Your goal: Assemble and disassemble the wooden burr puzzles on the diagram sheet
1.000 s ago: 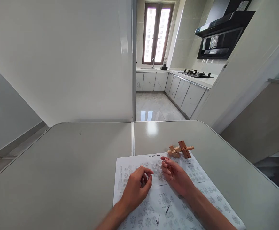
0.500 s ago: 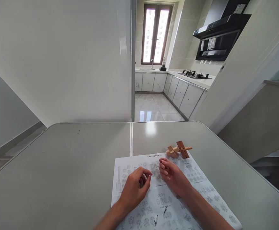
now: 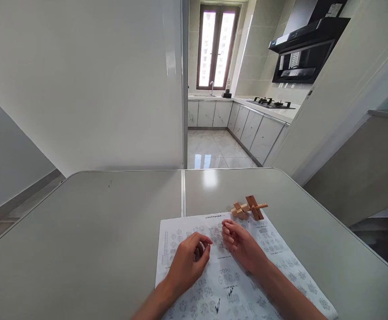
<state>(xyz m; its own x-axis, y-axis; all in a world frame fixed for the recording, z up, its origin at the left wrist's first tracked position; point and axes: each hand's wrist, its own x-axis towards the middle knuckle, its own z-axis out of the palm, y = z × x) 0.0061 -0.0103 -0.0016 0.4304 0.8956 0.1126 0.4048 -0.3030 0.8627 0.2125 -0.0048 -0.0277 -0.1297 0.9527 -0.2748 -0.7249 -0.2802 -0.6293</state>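
Both hands rest on a large printed sheet of paper [image 3: 210,266] covered with small line diagrams and rows of text. My left hand [image 3: 191,258] lies on its side, fingers loosely curled, with a gap between thumb and fingers and nothing held. Facing it, my right hand [image 3: 242,242] has its fingers half bent and relaxed, its palm turned inward, also holding nothing. Just beyond the right fingertips, at the sheet's far edge, sits a wooden interlocking puzzle [image 3: 249,208] of crossed light and reddish-brown pieces. Neither hand touches it.
The grey table [image 3: 90,249] has a pale seam [image 3: 182,193] down its middle. A white wall panel [image 3: 90,89] stands behind it on the left. Past the doorway are kitchen cabinets [image 3: 260,133], a gas stove [image 3: 271,103] and a window [image 3: 217,49].
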